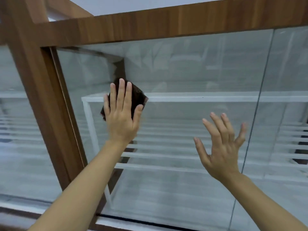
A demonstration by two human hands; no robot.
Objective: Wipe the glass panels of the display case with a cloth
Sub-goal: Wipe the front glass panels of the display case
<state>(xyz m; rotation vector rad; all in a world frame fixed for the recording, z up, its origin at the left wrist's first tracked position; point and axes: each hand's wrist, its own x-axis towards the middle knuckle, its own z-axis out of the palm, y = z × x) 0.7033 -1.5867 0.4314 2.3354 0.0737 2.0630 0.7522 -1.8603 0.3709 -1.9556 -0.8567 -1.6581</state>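
Far left is the wooden corner post, and the big front glass panel starts right after it. My left hand is flat on that panel near its upper left, fingers straight and close together, thumb out, pressing the dark cloth against the glass. The cloth is folded small and shows above and to both sides of the fingers. It's close to the post and below the top wooden rail. The key relation is that nearly all of this panel lies to the right of and below the cloth. The panel's long axis runs sideways, so I judge the next strokes go rightward along it. The left hand is the one on the job. The white wire rack sits inside, behind the glass. My right hand is lower and to the right, fingers spread wide, holding nothing, palm toward the glass. I can't tell if it touches. Just right of it is the vertical seam, then the next pane, well away from the cloth.
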